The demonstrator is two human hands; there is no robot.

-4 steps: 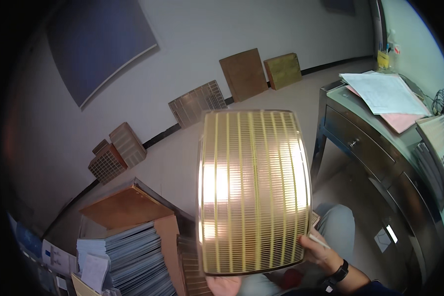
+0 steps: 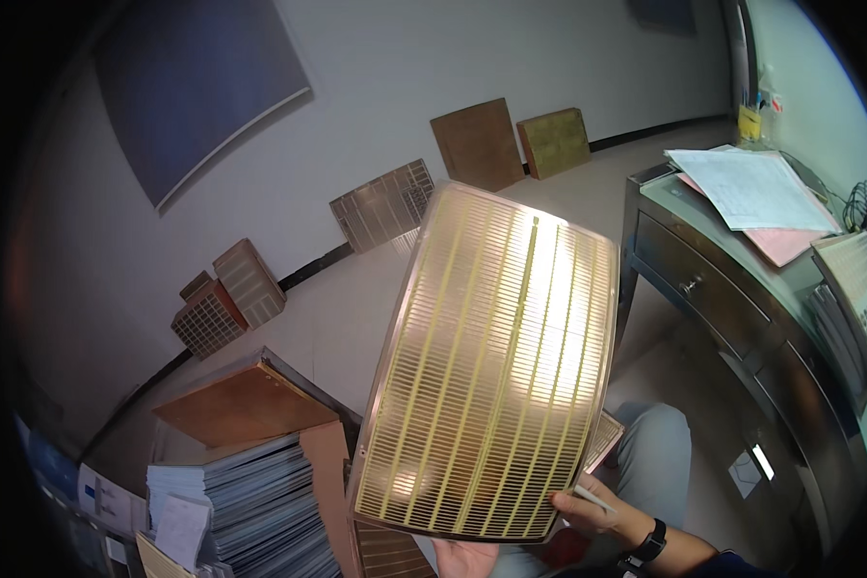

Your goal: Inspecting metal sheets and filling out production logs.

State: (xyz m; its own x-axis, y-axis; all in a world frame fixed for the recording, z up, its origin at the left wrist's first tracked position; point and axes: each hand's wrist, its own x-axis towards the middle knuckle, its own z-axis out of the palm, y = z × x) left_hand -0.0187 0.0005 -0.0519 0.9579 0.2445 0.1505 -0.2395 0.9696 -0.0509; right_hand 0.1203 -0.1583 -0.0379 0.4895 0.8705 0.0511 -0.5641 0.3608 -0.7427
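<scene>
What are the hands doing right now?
Left hand: at lower edge of gold panel; grip can't be told.
Right hand: closed on the panel's lower right edge, slim white item at its fingers.

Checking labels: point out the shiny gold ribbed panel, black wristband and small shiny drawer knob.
Shiny gold ribbed panel (image 2: 491,371), head view: middle of its ribbed face.
Black wristband (image 2: 654,541), head view: middle of the band.
Small shiny drawer knob (image 2: 688,286), head view: front of the knob.

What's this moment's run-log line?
left hand: at gridded panel, bottom edge; right hand: gripping its lower right corner, white stick; nearby: sheet stack
</scene>
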